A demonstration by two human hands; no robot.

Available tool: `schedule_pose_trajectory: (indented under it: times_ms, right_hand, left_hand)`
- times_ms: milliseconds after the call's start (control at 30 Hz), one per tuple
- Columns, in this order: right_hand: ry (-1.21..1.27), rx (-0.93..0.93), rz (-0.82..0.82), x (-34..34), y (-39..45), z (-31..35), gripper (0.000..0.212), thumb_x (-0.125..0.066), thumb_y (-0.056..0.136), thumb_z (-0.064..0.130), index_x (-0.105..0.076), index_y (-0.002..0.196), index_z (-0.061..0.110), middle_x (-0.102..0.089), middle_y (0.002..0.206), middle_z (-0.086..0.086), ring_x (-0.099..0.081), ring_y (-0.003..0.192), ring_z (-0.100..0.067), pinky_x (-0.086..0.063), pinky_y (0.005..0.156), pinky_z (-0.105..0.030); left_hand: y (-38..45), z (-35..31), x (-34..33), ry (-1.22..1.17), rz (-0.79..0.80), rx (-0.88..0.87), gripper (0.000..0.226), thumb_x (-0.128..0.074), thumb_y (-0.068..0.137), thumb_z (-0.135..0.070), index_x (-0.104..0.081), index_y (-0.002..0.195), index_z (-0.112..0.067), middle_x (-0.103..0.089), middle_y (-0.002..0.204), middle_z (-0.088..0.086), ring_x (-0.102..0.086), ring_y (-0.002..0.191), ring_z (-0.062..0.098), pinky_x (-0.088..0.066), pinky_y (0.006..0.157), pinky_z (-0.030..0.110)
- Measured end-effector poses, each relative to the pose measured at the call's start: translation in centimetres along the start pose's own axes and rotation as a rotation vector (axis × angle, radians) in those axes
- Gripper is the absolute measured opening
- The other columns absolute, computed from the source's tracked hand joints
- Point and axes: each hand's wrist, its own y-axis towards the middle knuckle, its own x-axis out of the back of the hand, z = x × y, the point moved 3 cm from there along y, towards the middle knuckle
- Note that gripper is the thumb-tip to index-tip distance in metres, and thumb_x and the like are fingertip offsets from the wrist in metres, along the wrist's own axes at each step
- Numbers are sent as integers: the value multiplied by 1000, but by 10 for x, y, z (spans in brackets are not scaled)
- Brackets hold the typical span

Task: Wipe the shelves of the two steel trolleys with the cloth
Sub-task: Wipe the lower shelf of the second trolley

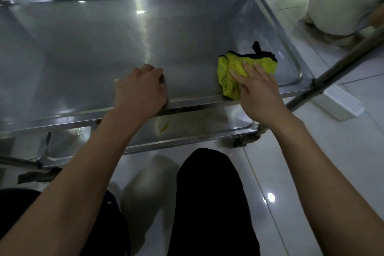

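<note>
Nearest the camera are the person's knees in black trousers (207, 203), with both bare forearms reaching forward over them to a steel trolley. The fingers (252, 69) of the right hand (256, 91) lie straight and slightly spread, pressing flat on a crumpled yellow cloth (239, 72) with a black trim. The cloth sits on the shelf (93, 48) near its front right corner, one fold hanging over the front edge. The fingers (158, 72) of the left hand (141, 89) are curled over the front rim of the same shelf, about midway along it, gripping the rim with the knuckles up. The shelf is brushed steel with a raised lip all round and light streaks reflected in it. A lower shelf (197, 127) shows beneath the front rim. An upright post (336, 68) of the trolley rises slantwise at the front right corner. Beyond that corner, on the pale tiled floor (311, 172), lie a white perforated box (340, 102) and a cream bundle (342, 0)
</note>
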Motion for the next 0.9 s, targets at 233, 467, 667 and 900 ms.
schedule_pose_trajectory:
  times_ms: [233,467,667,900]
  right_hand:
    - [30,-216,13,25,16,-71,48,-38,106,18,-39,152,33,-15,168,-7,-5,154,-32,-3,123,-53]
    - [0,-323,-8,32,33,-83,49,-35,106,22,-38,152,39,-5,168,-9,7,154,-36,2,123,-54]
    - [-8,-203,66,17,68,-48,52,-33,105,26,-29,154,44,-6,169,-3,3,155,-27,1,122,-56]
    - [41,83,142,-25,109,68,50,-31,106,30,-29,152,50,-3,169,2,6,155,-22,7,122,-52]
  left_hand:
    - [14,-3,-6,17,83,-7,25,-47,95,-28,-69,102,-18,-56,114,12,-57,102,41,-51,85,58]
    - [15,4,-9,47,24,-33,35,-53,92,-33,-65,124,-25,-54,133,14,-50,116,42,-43,98,64]
    - [32,30,3,-4,57,54,53,-62,81,-64,-63,121,-29,-55,133,4,-48,123,36,-45,98,61]
    - [26,45,5,1,56,2,58,-49,82,-71,-64,114,-24,-61,127,-1,-57,116,29,-49,95,51]
